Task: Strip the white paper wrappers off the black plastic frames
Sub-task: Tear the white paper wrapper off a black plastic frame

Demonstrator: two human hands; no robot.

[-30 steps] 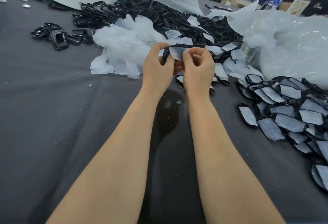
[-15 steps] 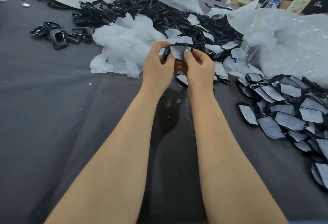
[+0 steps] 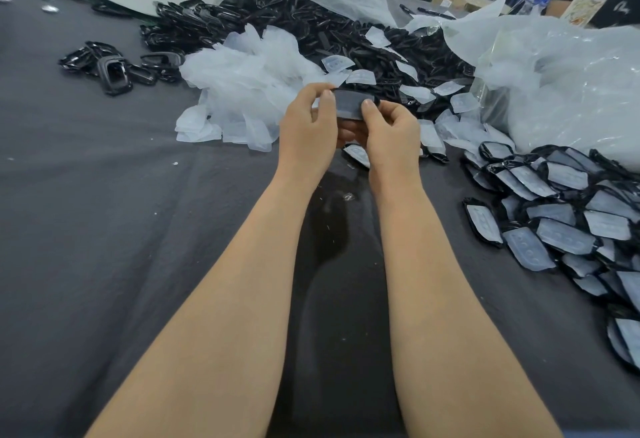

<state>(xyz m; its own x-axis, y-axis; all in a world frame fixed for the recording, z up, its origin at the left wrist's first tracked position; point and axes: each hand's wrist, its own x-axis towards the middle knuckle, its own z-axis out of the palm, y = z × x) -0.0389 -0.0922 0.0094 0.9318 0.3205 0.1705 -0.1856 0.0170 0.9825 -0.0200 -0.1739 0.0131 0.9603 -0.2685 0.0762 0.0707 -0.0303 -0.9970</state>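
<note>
Both hands are raised above the desk, holding one wrapped frame between them. The left hand pinches its left end, thumb on the near face and forefinger curled over the top edge. The right hand pinches the right end, with its thumb on the white paper wrapper. The frame spans the gap between the two grips. Beyond it lie a pile of loose wrappers and a heap of bare black frames. More wrapped frames lie on the desk to the right.
</note>
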